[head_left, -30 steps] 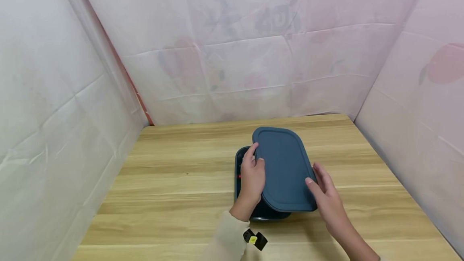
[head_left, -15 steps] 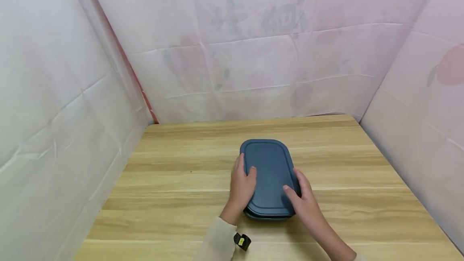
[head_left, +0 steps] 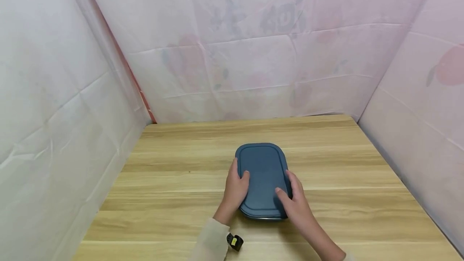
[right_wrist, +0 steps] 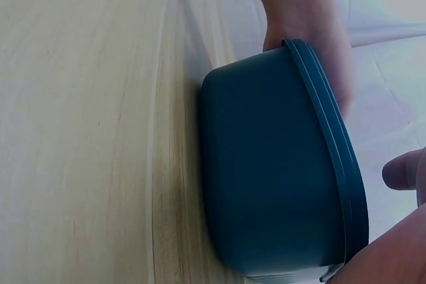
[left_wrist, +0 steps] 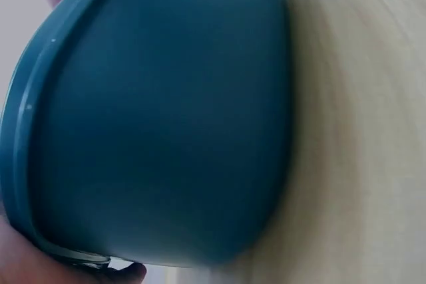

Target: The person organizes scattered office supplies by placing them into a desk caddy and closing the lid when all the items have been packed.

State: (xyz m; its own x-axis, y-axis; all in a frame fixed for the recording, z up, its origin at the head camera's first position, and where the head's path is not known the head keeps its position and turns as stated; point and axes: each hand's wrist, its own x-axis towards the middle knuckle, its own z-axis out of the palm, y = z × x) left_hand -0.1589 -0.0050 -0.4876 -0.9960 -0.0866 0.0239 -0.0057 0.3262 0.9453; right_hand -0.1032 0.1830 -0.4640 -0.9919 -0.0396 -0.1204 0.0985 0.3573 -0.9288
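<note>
A dark blue lidded plastic box (right_wrist: 266,171) stands on the wooden table. Its lid (head_left: 261,172) lies over the top, with a thin band of the box showing below it at the near end. My left hand (head_left: 235,190) grips the lid's left edge, thumb on top and fingers down the side; in the left wrist view a fingertip (left_wrist: 133,274) curls in under the rim by a clip. Along the right edge, my right hand (head_left: 299,200) holds the lid with its fingers at the rim, while its thumb (right_wrist: 399,171) is slightly raised over it. The box's contents are hidden.
The wood-grain table (head_left: 174,196) extends around the box on all sides. Pale printed cloth (head_left: 217,59) hangs behind it and along both sides. A black strap with a yellow tag (head_left: 235,242) is on the left wrist.
Both hands have brought the lid left and down from a tilted position beside the box onto its top, covering the opening and the red item glimpsed inside. The lid now lines up with the box.
</note>
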